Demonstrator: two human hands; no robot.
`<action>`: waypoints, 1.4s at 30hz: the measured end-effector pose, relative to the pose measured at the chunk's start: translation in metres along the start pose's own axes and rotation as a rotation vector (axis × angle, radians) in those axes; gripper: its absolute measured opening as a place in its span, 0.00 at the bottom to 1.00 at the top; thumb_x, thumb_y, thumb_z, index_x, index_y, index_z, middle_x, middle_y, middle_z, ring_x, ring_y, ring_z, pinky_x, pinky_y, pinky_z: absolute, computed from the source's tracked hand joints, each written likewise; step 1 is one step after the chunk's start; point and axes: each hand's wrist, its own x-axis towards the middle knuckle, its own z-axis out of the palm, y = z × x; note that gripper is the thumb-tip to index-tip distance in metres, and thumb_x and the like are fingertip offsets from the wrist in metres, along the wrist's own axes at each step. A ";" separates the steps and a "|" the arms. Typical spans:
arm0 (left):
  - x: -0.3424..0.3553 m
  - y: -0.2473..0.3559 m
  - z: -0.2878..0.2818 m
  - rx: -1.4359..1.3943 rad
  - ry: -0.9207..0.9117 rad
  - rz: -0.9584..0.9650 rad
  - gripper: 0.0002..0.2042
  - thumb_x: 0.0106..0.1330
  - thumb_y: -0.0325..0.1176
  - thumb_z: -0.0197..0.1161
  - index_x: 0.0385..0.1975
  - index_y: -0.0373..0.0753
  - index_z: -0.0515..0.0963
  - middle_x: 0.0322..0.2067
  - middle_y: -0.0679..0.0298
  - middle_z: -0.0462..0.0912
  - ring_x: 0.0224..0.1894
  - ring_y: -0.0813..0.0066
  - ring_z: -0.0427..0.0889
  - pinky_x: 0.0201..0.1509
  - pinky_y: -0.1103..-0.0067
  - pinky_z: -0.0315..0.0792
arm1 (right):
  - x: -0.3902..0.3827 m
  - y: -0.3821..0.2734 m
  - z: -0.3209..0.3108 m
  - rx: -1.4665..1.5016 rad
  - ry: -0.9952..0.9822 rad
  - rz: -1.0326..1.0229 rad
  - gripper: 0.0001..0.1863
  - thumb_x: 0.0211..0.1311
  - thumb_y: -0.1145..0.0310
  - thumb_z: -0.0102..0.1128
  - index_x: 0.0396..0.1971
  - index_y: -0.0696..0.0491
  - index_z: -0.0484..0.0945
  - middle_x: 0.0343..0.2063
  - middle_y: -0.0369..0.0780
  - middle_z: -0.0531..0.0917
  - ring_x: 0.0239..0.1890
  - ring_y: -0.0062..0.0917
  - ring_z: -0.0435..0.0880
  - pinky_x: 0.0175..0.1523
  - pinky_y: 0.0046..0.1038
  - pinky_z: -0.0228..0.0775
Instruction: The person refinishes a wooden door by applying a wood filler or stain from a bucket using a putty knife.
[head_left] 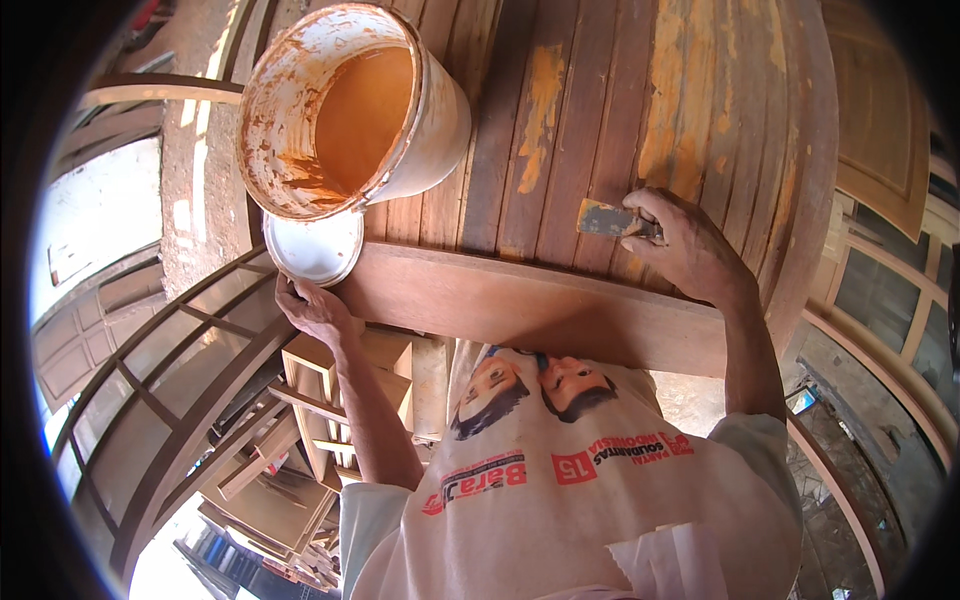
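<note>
The right hand [690,245] pinches a small flat metal scraper [607,220] between its fingers [645,215], blade laid on a grooved wooden door panel [560,110] whose dark varnish is patched with ochre filler. The left hand [315,310], fingers curled together, grips the panel's smooth lower rail [520,305] just below a round white lid [315,248]. One white plastic bucket [345,105], smeared with orange-brown paste, stands on the panel above the lid. Around are several glazed wooden frames [170,400], a rough wall and a paved floor [830,500].
</note>
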 end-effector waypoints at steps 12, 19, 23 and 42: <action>0.013 0.000 -0.012 -0.020 -0.124 -0.002 0.21 0.76 0.38 0.54 0.57 0.27 0.78 0.51 0.43 0.84 0.52 0.46 0.83 0.59 0.60 0.75 | 0.003 -0.001 0.019 0.203 0.212 -0.038 0.23 0.74 0.67 0.65 0.66 0.55 0.78 0.49 0.49 0.87 0.47 0.41 0.89 0.52 0.40 0.80; 0.017 -0.013 -0.009 -0.002 -0.157 0.046 0.18 0.78 0.37 0.57 0.57 0.28 0.79 0.50 0.46 0.85 0.49 0.52 0.85 0.55 0.63 0.78 | 0.058 -0.023 0.043 -0.006 0.315 -0.112 0.21 0.74 0.66 0.65 0.64 0.52 0.81 0.41 0.44 0.82 0.42 0.37 0.86 0.49 0.40 0.80; 0.017 -0.016 -0.007 0.011 -0.111 0.026 0.19 0.77 0.38 0.57 0.56 0.29 0.80 0.52 0.46 0.86 0.52 0.50 0.86 0.56 0.63 0.78 | 0.082 -0.034 0.049 -0.111 0.406 -0.231 0.21 0.74 0.69 0.64 0.65 0.50 0.81 0.42 0.44 0.79 0.41 0.37 0.84 0.47 0.40 0.79; 0.025 -0.020 -0.012 -0.067 -0.193 0.038 0.18 0.76 0.35 0.57 0.57 0.28 0.79 0.44 0.49 0.84 0.43 0.56 0.83 0.48 0.65 0.78 | 0.074 -0.056 0.047 -0.122 0.284 -0.124 0.18 0.73 0.70 0.64 0.60 0.55 0.83 0.39 0.46 0.80 0.42 0.38 0.85 0.48 0.41 0.80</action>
